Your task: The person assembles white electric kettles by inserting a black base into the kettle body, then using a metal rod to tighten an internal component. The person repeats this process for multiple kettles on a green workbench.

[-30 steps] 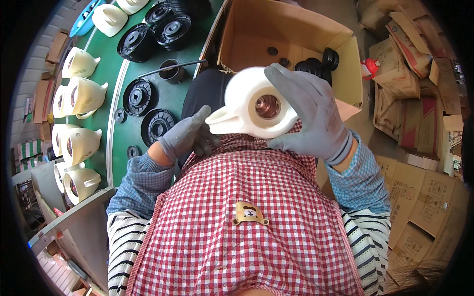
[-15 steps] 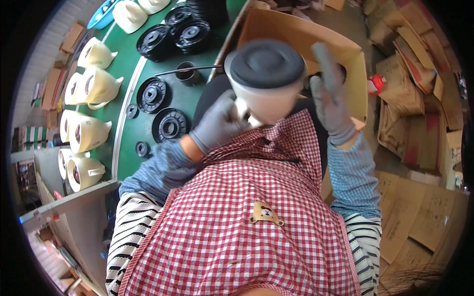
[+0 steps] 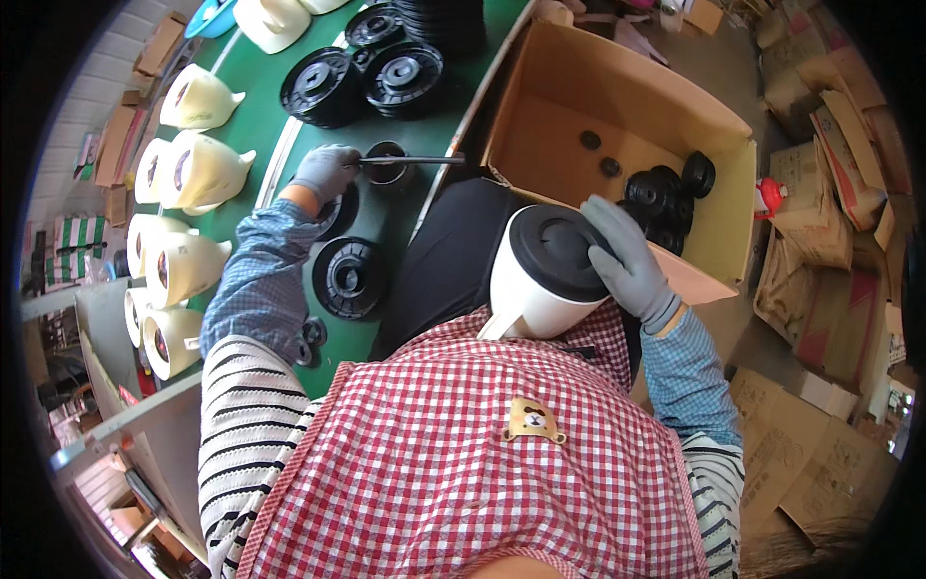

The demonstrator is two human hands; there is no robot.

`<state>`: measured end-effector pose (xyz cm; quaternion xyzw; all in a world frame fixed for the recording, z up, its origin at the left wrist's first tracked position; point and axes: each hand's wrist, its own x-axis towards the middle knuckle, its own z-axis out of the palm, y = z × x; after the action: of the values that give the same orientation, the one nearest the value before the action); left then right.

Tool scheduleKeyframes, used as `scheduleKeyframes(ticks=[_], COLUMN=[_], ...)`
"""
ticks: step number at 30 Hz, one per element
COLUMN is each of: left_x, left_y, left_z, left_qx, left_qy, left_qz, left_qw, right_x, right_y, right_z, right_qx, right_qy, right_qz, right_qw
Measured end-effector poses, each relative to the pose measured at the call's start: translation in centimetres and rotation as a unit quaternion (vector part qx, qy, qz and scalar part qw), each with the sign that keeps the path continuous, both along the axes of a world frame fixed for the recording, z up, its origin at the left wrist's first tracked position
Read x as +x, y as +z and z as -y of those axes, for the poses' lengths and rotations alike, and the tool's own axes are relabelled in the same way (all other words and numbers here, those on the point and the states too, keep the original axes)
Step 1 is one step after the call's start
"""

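A white pot-shaped body with a handle [image 3: 529, 301] rests tilted in my lap, its round black lid [image 3: 555, 246] facing up. My right hand [image 3: 632, 261] lies along the lid's right edge, thumb on top and fingers against the rim, holding the pot steady. Over on the green table, my left hand [image 3: 328, 172] has its fingers closed around the end of a thin dark stick [image 3: 424, 159]. That stick crosses the mouth of a small black cup [image 3: 386, 174]. Black ribbed discs [image 3: 347, 278] lie below the cup, one partly hidden by my left wrist.
Cream pot bodies [image 3: 198, 172] line the table's left side. Stacks of black discs [image 3: 405, 77] stand at the back, near a blue basin [image 3: 209, 17]. An open cardboard box [image 3: 540, 106] at right holds several small black caps [image 3: 666, 198]. Flattened cartons [image 3: 810, 434] cover the floor.
My left hand has let go of the pot's handle and moved left to the stick, which has turned and shifted. The pot has come down into my lap, and my right hand now touches its lid.
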<state>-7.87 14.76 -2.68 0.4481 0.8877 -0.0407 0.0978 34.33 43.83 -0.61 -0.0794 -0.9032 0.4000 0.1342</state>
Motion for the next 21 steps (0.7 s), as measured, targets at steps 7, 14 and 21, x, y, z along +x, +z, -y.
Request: scheduleKeyframes(ticks=[7,14,21], left_x=[6.4,15.5,15.7], left_y=[10.3,12.3,9.6], left_z=[-9.2,-17.3,-18.1], left_qx=[0.087,0.028,0.043], left_qy=[-0.094,-0.199,-0.310], left_qz=[0.209,0.345,0.300], left_qw=[0.969,0.917,0.901], right_x=[-5.5,-4.3,-1.4], right_y=[7.1,7.8,3.8], right_z=[-5.1,-8.1,-7.6], right_qx=[0.278,0.040,-0.108], right_qy=[-0.001,0.112,0.123], right_qz=[-0.084,0.142,0.080], right_qw=[0.957,0.983,0.983])
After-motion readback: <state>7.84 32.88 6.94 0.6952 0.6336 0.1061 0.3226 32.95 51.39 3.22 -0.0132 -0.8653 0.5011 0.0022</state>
